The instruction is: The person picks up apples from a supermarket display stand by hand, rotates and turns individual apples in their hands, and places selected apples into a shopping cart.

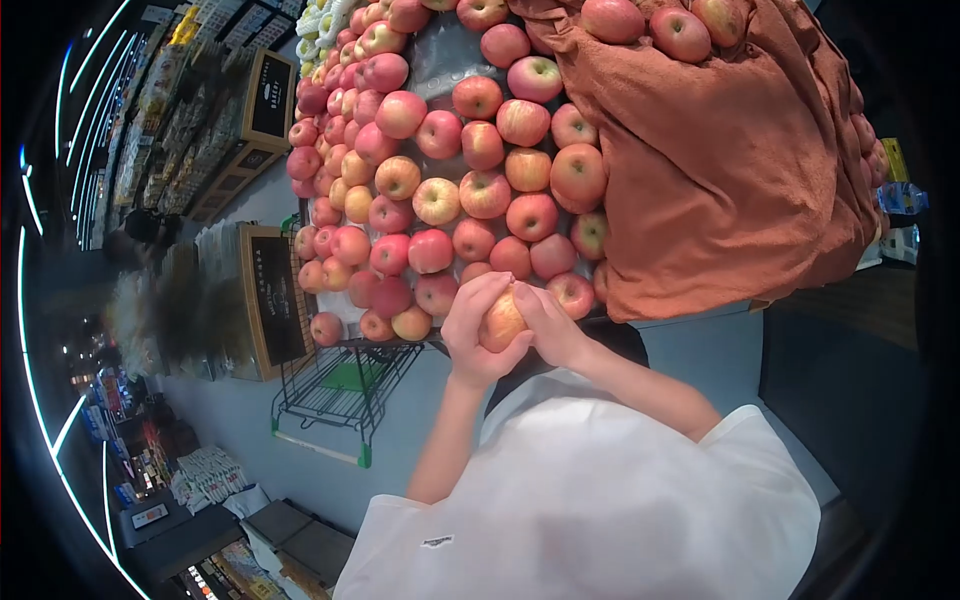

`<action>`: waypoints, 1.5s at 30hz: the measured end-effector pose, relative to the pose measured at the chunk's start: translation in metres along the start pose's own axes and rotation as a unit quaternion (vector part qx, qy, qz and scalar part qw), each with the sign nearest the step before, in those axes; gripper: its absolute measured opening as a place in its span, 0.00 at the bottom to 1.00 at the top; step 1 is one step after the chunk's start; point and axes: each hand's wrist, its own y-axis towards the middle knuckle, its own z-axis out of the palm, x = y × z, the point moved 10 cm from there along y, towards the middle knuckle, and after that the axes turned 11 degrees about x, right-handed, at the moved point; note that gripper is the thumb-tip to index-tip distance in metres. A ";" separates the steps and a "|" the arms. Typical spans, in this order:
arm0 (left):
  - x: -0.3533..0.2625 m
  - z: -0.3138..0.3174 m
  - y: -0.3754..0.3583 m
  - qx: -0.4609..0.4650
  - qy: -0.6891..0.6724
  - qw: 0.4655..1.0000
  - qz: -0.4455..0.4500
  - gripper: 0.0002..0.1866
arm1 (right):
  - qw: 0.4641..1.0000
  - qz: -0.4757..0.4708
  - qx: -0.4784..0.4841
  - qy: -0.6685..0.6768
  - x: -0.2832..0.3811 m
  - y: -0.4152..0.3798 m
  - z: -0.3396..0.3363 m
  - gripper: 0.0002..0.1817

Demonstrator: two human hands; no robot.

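Note:
A yellow-red apple (503, 322) is held between both my hands, close in front of my white shirt. My left hand (470, 325) wraps around its left side, with the thumb across the near side. On the right, my right hand (551, 324) presses its fingers against the same apple. Just beyond the hands lies a broad display of loose red apples (430, 250), the nearest almost at my fingertips. Part of the held apple is hidden by my fingers.
A reddish-brown cloth (710, 190) covers the display's right side, with several apples on top. Below left stands a wire shopping cart (345, 390) with green corners. Wooden-framed shelves with a bakery sign (270, 95) stand farther left. A plastic bottle (903, 198) is at far right.

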 end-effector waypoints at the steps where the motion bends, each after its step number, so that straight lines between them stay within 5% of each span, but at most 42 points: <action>1: 0.001 0.002 0.000 -0.004 -0.006 1.000 -0.014 0.32 | 1.000 0.006 0.003 -0.026 0.004 -0.003 -0.006 0.41; 3: 0.005 0.005 0.001 -0.019 -0.038 0.998 -0.044 0.31 | 0.999 -0.009 -0.023 -0.048 0.013 -0.005 -0.012 0.45; 7: 0.025 0.007 0.000 -0.071 -0.220 0.966 -0.119 0.26 | 0.999 -0.020 0.011 -0.034 0.024 -0.006 -0.016 0.37; 9: 0.041 0.010 0.001 -0.120 -0.421 0.882 -0.174 0.25 | 0.997 0.025 0.037 -0.059 0.020 -0.008 -0.017 0.28; 12: 0.086 0.023 -0.007 -0.123 -0.730 0.628 -0.241 0.24 | 0.989 -0.068 -0.025 -0.133 0.048 -0.007 -0.016 0.13; 13: 0.096 0.023 -0.010 -0.130 -0.749 0.600 -0.250 0.25 | 0.978 -0.116 -0.090 -0.150 0.061 -0.007 -0.019 0.09; 16: 0.111 0.030 -0.035 -0.161 -0.708 0.575 -0.377 0.26 | 0.892 -0.232 -0.159 -0.354 0.116 -0.009 -0.005 0.22; 18: 0.093 0.033 -0.045 -0.098 -0.654 0.617 -0.427 0.27 | 0.896 -0.216 -0.128 -0.366 0.106 0.006 0.017 0.27; 23: 0.090 0.034 -0.071 -0.053 -0.693 0.583 -0.420 0.30 | 0.911 -0.202 -0.095 -0.348 0.072 0.024 0.042 0.33; 28: 0.080 0.026 -0.079 0.017 -0.739 0.554 -0.382 0.37 | 0.907 -0.213 -0.110 -0.347 0.064 0.029 0.059 0.26; 34: 0.114 0.011 -0.073 0.053 -0.616 0.726 -0.300 0.34 | 0.906 -0.172 -0.175 -0.346 0.059 0.030 0.073 0.22; 42: 0.104 -0.008 -0.053 0.207 -0.516 0.797 -0.234 0.24 | 0.949 -0.075 -0.127 -0.277 0.053 0.041 0.076 0.20; 45: 0.101 -0.005 -0.055 0.298 -0.491 0.772 -0.271 0.23 | 0.965 -0.097 -0.091 -0.225 0.064 0.040 0.081 0.17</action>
